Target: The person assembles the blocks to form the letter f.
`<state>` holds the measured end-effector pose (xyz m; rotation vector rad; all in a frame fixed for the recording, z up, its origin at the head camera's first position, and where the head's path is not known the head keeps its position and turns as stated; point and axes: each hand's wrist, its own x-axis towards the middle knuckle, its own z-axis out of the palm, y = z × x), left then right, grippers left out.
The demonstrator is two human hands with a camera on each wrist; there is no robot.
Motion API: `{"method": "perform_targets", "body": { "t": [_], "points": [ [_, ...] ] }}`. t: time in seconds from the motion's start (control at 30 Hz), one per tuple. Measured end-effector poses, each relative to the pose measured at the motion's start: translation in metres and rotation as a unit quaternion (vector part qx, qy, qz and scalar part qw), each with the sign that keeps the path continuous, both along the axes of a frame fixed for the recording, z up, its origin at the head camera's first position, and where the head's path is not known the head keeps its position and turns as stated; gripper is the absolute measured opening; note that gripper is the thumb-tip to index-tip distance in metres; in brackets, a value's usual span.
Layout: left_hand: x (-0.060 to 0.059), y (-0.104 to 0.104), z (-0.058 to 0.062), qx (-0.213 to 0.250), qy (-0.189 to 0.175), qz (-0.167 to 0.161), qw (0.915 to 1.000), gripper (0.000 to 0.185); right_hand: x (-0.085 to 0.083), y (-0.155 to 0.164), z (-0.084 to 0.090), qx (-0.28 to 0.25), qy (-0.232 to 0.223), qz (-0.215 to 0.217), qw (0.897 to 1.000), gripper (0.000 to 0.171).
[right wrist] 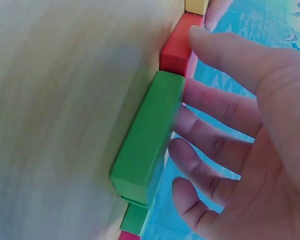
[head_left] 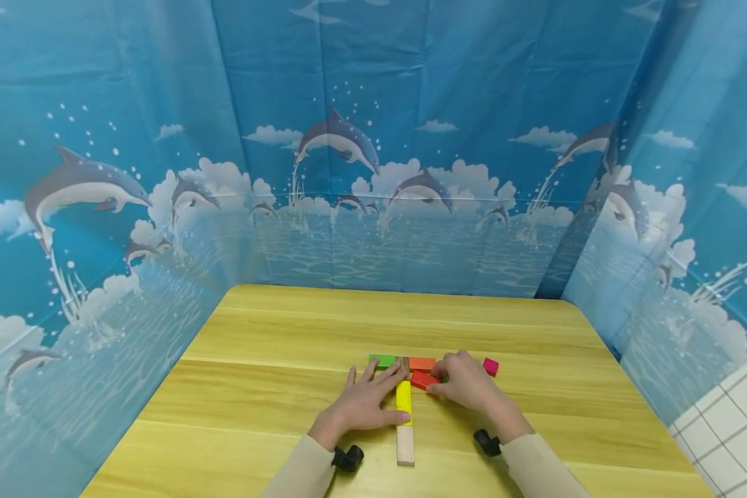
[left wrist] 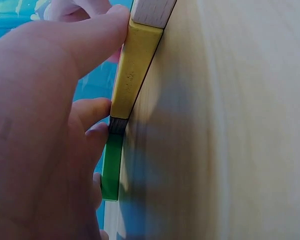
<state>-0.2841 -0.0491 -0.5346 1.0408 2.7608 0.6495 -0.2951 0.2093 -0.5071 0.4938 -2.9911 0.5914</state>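
**Surroundings, non-handled items**

I am sitting at a pale wooden table (head_left: 299, 332). A blue dolphin-print curtain (head_left: 373, 138) is hanging around it on three sides. A white tiled surface (head_left: 731, 432) is showing at lower right.

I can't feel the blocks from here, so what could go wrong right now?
The left hand presses the long yellow wooden block; a nudge may skew the plain wooden block below it. The right hand covers a green block beside the red block, so it might shift unseen.
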Motion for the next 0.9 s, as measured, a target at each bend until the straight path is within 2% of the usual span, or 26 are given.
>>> {"method": "perform_targets", "body": {
  "t": [0.37, 0.63, 0.77, 0.9],
  "points": [
    [-0.0004, -0.0004, -0.0004, 0.000, -0.002, 0.003, 1.0000, 0.080, 0.0012, -0.0013, -0.0065, 0.012, 0.029, -0.002, 1.000, 0.021],
    [0.0007, -0.0002, 0.0006, 0.000, -0.006, 0.005, 1.0000, 0.081, 0.0023, -0.0017, -0.0022, 0.017, 0.048, -0.005, 0.999, 0.020],
    [0.0016, 0.0002, 0.0017, 0.000, -0.007, 0.005, 1.0000, 0.081, 0.0038, -0.0017, 0.0006, -0.008, 0.045, -0.002, 0.999, 0.020],
    [0.0030, 0.0005, 0.0013, 0.003, -0.007, 0.003, 1.0000, 0.080, 0.0057, -0.0012, 0.0030, -0.075, 0.014, 0.017, 0.997, 0.024]
  ]
}}
